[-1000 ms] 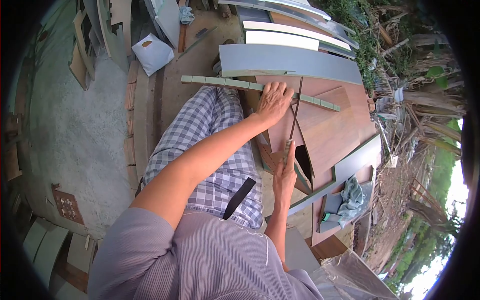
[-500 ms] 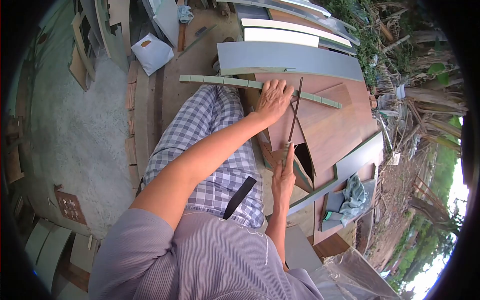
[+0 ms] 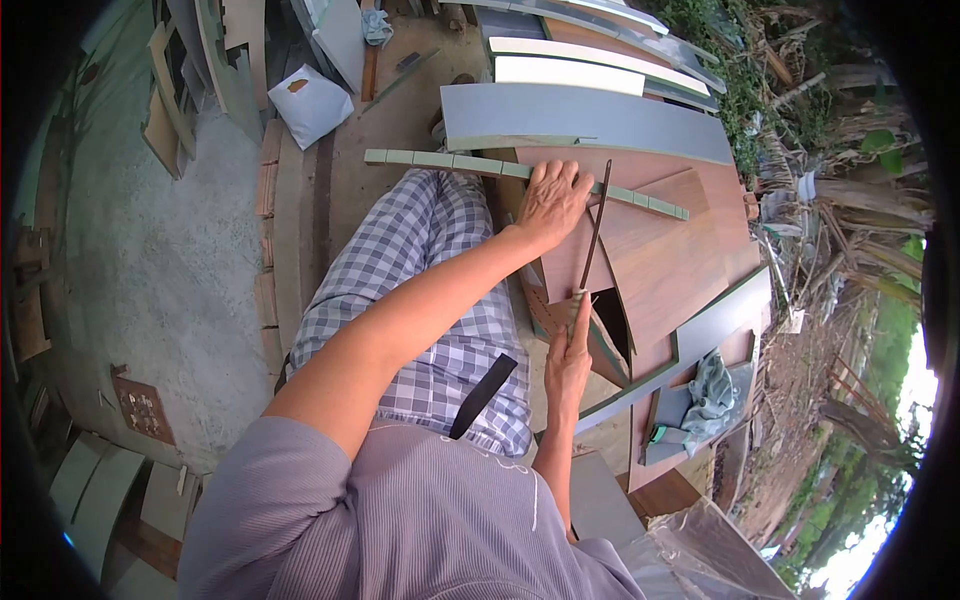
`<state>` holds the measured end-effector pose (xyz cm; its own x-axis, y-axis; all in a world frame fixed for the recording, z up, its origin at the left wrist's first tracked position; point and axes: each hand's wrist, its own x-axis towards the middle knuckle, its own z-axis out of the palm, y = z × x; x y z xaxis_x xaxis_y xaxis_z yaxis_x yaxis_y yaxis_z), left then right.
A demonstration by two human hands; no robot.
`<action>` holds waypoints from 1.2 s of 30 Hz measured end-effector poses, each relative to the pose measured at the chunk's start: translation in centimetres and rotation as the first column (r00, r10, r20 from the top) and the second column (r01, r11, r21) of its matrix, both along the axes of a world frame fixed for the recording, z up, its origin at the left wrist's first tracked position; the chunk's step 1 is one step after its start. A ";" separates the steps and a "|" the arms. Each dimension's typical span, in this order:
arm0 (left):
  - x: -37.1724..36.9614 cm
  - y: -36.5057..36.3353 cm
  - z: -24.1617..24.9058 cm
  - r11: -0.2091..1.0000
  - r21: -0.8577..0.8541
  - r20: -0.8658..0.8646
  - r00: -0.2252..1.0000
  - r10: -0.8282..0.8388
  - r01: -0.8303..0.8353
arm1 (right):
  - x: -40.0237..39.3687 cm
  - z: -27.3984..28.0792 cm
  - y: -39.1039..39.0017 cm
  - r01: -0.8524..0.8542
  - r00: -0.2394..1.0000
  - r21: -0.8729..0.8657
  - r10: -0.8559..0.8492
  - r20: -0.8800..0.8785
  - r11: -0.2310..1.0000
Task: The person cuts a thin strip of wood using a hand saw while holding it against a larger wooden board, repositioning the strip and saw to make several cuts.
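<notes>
Item: strip (image 3: 455,161), long, narrow, greenish, w/ crosswise lines. Loc.: under L hand (image 3: 555,205), across counter (image 3: 725,235), one end jutting past that grip toward trouser legs (image 3: 385,245).
L grip: closed over strip, approx. mid-length.
Item: blade (image 3: 597,235), thin, dark, crossing strip just beside L grip.
R hand (image 3: 567,365): narrow grip around handle (image 3: 575,312), one finger laid along it.
Handling (est.): strip prob. light, fairly stiff, dry, not slippery; poss. weak at the lines. Best hold: flat, close to blade, fingertips clear of edge. Blade prob. light, a bit whippy; hold by handle only.
Containers: white bag (image 3: 312,108), well apart from L grip, w/ brown patch; contents n/a, can't tell.
Misc.: wood panel (image 3: 655,275) near R grip; rag (image 3: 712,395) further off, same side.
</notes>
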<state>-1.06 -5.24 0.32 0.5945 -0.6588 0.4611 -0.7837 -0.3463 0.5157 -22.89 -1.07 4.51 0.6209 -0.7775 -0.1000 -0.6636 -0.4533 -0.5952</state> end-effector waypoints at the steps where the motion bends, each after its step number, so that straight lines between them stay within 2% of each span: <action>1: 0.0 0.0 0.1 1.000 0.002 -0.009 1.000 0.001 -0.001 | 0.3 0.1 0.1 -0.017 0.999 -0.038 0.019 0.049 0.999; 3: 0.0 0.0 0.2 1.000 -0.004 0.002 1.000 0.005 -0.005 | 1.2 0.7 -0.1 -0.036 0.994 -0.078 0.044 0.104 0.996; 5: 0.1 0.0 0.1 1.000 -0.009 0.015 1.000 0.016 -0.016 | 2.3 1.7 -0.7 -0.001 0.997 0.059 -0.003 0.072 0.998; 11: 0.2 0.0 0.1 1.000 -0.020 0.008 1.000 0.016 -0.016 | 4.8 3.0 -2.4 0.038 0.999 0.144 -0.039 0.001 0.989; 12: 0.1 0.1 0.1 1.000 -0.012 0.021 1.000 0.015 -0.015 | 4.5 2.7 -2.1 0.035 0.999 0.145 -0.036 0.003 0.989; 14: 0.1 0.1 0.1 1.000 -0.003 0.031 0.999 0.010 -0.010 | 3.0 1.4 -1.1 -0.009 0.994 0.016 0.007 0.113 1.000; 17: 0.0 0.0 0.0 0.999 -0.032 0.019 1.000 0.011 -0.011 | 0.8 0.0 -0.2 -0.010 0.994 -0.010 0.011 0.112 1.000; 20: -0.1 0.1 0.3 1.000 -0.021 0.003 1.000 0.003 -0.003 | 0.5 0.4 -0.2 0.011 0.999 0.080 -0.014 0.038 0.997; 24: 0.1 0.0 0.1 0.999 -0.027 0.023 0.999 0.022 -0.021 | 3.4 1.9 -1.7 0.014 0.999 0.075 -0.017 0.040 0.997; 27: 0.0 0.0 0.2 0.997 -0.067 0.057 0.998 0.041 -0.037 | 5.1 2.7 -2.5 0.035 0.998 0.135 -0.041 0.037 0.990; 31: 0.0 0.1 0.2 0.993 -0.108 0.116 0.991 0.064 -0.051 | 3.4 1.3 -1.8 -0.045 0.992 0.026 0.042 0.115 0.999; 34: -0.1 0.1 0.2 0.993 -0.105 0.096 0.994 0.058 -0.048 | 1.6 1.0 -0.4 -0.002 0.998 0.042 -0.001 0.065 0.999; 36: -0.2 0.0 0.2 0.994 -0.104 0.079 0.996 0.051 -0.043 | 0.9 1.1 -0.1 0.047 0.999 0.149 -0.048 0.002 0.988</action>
<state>-1.24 -5.21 0.50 0.5815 -0.5782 0.5724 -0.8086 -0.3328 0.4853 -21.98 -1.21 5.56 0.5845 -0.7827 -0.2138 -0.6786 -0.3271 -0.6576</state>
